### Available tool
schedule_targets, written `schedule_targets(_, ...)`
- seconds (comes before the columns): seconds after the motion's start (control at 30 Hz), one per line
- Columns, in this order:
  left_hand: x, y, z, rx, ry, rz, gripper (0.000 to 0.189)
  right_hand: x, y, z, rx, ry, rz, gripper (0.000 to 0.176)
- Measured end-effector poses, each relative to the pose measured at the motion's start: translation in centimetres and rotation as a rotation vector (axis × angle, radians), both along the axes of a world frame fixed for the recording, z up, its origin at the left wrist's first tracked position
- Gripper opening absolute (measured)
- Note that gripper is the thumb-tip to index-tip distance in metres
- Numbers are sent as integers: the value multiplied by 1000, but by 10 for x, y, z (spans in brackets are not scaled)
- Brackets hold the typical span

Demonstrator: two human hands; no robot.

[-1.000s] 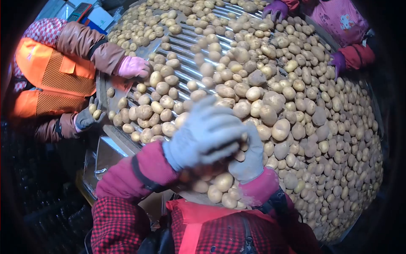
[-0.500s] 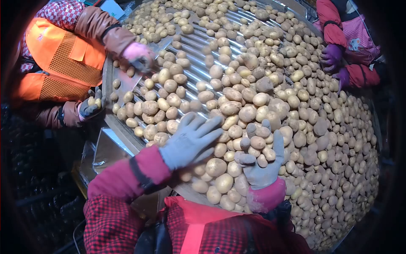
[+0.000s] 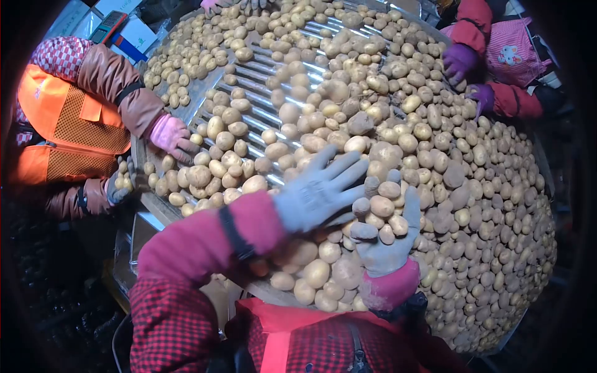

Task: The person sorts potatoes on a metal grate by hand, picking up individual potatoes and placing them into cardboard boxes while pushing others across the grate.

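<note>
Potatoes lie heaped across the sorting table on both sides of my hands. My left hand, in a grey glove, is palm down with its fingers spread over the potatoes. Its fingertips reach close to my right hand, and whatever lies under the palm is hidden. Also grey-gloved, my right hand is turned palm up with its fingers curled around several small potatoes. Larger potatoes lie just below the two hands, near the table's edge.
Metal rollers show between the potatoes. To the left, a person in an orange vest has one gloved hand on the potatoes and others in the second. Purple-gloved hands work at upper right. Boxes stand at upper left.
My left hand has moved right, nearer my right hand, which still holds the small potatoes. The orange-vested person's upper hand has come down to the potatoes. More hands show at the top edge.
</note>
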State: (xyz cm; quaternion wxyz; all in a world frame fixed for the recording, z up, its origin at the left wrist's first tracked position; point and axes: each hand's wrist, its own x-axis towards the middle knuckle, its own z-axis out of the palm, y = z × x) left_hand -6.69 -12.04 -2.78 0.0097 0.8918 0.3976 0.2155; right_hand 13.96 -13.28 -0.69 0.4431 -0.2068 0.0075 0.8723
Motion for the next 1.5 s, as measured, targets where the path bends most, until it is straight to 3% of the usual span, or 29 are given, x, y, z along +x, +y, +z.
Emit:
schedule_targets(0.07, 12, 36, 1, -84, -25, -96, 46, 5, 6, -6, 22, -39, -25, 42)
schedule_targets(0.2, -9, 50, 5, -14, -101, -50, 54, 7, 6, -13, 9, 7, -53, 43)
schedule_targets(0.27, -40, 56, -8, -220, -68, 215, 57, 4, 5, -12, -5, -20, -64, 45)
schedule_targets(0.33, -79, 54, -7, -24, 77, 356, 51, 2, 5, -11, 2, -53, -53, 48)
schedule_targets(0.4, -121, 61, -24, -134, 99, 470, 52, -11, 4, 12, -33, -315, -106, 52)
schedule_targets(0.5, -131, 72, -23, 145, 267, 742, 53, 0, 1, -17, 17, -87, -81, 51)
schedule_targets(0.63, -60, 94, 3, 93, -19, 298, 55, -5, -3, -15, 67, -111, -64, 49)
schedule_targets(0.7, -29, 104, 2, 47, -71, 153, 56, -2, 5, -8, -2, -3, -27, 48)
schedule_targets(0.8, -3, 105, -9, -258, 24, 209, 49, 2, 4, -22, 37, -128, -64, 49)
schedule_targets(0.93, 6, 108, -9, -232, 89, 287, 29, 0, 5, -16, 46, -8, -36, 51)
schedule_targets(1.0, 4, 101, -3, -258, 55, 315, 25, -7, 6, 6, -10, -120, -48, 48)
schedule_targets(1.1, -11, 80, -5, -240, -127, 295, 33, -1, 8, -14, 3, -203, -43, 41)
schedule_targets(1.2, -28, 37, 20, -231, -295, 281, 45, -3, 11, -17, 81, -62, -8, 38)
schedule_targets(1.27, -33, -4, 38, -258, -460, 313, 49, 3, 17, -33, 106, 196, 54, 48)
schedule_targets(1.43, -46, -147, 51, -321, -691, 599, 55, 2, 21, -27, 139, 378, 158, 27)
schedule_targets(1.5, -56, -212, 36, -114, -622, 770, 55, -8, 15, -8, 130, 439, 241, 26)
